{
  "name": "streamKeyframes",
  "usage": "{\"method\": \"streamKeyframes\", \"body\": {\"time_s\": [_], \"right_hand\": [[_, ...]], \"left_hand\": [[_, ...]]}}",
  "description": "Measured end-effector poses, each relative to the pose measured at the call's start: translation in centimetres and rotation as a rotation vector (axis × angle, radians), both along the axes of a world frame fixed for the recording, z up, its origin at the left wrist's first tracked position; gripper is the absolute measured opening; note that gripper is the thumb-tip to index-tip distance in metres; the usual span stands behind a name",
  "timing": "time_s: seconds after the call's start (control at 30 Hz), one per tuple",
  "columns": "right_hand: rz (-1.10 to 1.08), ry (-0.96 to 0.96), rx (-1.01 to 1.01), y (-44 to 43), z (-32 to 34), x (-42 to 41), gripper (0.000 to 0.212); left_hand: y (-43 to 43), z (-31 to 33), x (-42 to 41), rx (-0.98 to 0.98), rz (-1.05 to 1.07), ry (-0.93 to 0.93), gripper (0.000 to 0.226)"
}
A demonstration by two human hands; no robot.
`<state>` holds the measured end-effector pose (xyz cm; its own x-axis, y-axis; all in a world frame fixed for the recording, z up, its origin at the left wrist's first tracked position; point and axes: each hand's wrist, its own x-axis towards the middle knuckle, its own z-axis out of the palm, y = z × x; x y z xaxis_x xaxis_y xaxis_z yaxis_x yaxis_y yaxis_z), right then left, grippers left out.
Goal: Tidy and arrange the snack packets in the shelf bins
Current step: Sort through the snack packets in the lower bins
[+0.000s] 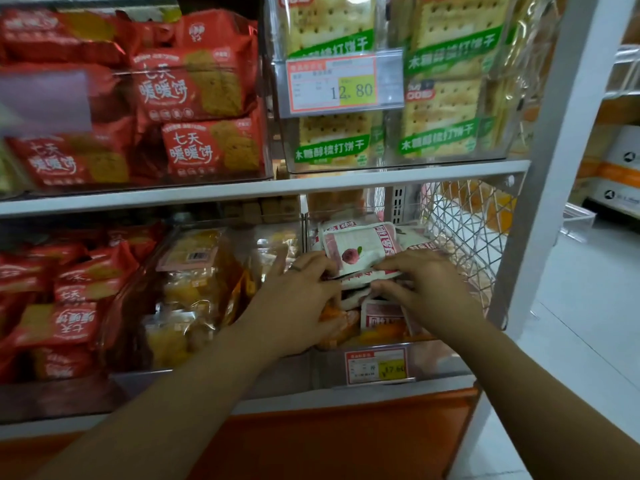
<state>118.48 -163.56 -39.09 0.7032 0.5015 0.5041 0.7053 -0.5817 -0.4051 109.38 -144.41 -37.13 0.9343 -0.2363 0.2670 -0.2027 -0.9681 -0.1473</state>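
Observation:
Both my hands reach into the clear bin [433, 362] at the lower right of the shelf. It holds several white-and-pink snack packets with a peach picture. My left hand [298, 299] and my right hand [429, 289] each pinch an end of one white-and-pink packet [360, 277] lying flat across the pile. Behind it another such packet [356, 245] stands tilted. More packets [382, 315] lie under my right hand, partly hidden.
Left of this bin is a clear bin of yellow-orange snack bags [194, 292], then red biscuit packets [69, 299]. The upper shelf holds red packets [194, 84] and green-labelled cracker packs [440, 119]. A price tag [375, 367] hangs on the bin front. A wire mesh panel [464, 230] closes the right side.

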Motion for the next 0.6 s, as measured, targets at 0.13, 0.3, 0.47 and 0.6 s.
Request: {"method": "streamKeyframes", "body": {"time_s": [0.13,0.3,0.47,0.6], "right_hand": [[-0.057,-0.013,0.042,0.0,0.2,0.6,0.029],[0.044,0.059,0.043,-0.3,1.1,0.4,0.036],[0.074,0.159,0.002,-3.0,2.6,-1.5,0.011],[0.094,0.16,-0.223,-4.6,3.0,-2.5,0.012]], "left_hand": [[-0.7,-0.5,-0.5,0.172,0.101,-0.142,0.034],[-1.9,-0.5,-0.8,0.194,0.261,-0.037,0.039],[-2.4,-0.5,-0.7,0.205,0.261,-0.057,0.031],[-3.0,-0.9,-0.3,0.177,0.229,-0.106,0.028]]}}
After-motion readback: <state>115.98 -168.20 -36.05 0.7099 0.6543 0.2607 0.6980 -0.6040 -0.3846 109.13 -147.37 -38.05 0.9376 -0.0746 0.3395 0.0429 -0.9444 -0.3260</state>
